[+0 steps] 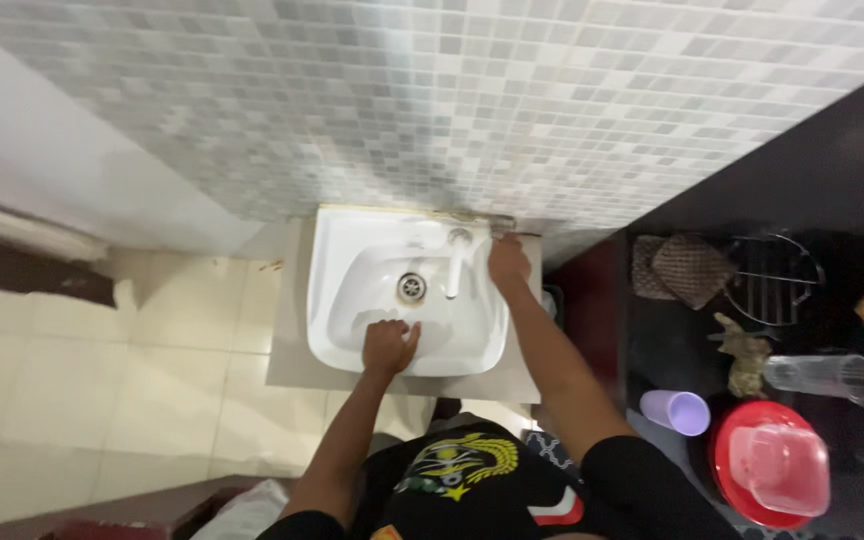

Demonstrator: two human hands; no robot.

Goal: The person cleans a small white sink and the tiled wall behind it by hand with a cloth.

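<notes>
A white wash basin [337, 290] is fixed to a mosaic-tiled wall, with a metal drain [411, 287] in its bowl and a white tap [457, 262] reaching over it. My left hand [389, 345] rests inside the bowl near the front rim, fingers bent against the porcelain. My right hand [508, 262] lies on the basin's right back corner, just beside the tap base. Whether either hand holds something small I cannot tell.
A dark counter [672, 345] stands to the right with a lilac cup [677, 411], a red lidded container [770, 463], a clear jug [820, 375], a wire rack [774, 278] and a woven cloth [687, 267]. Pale floor tiles [102, 370] lie to the left.
</notes>
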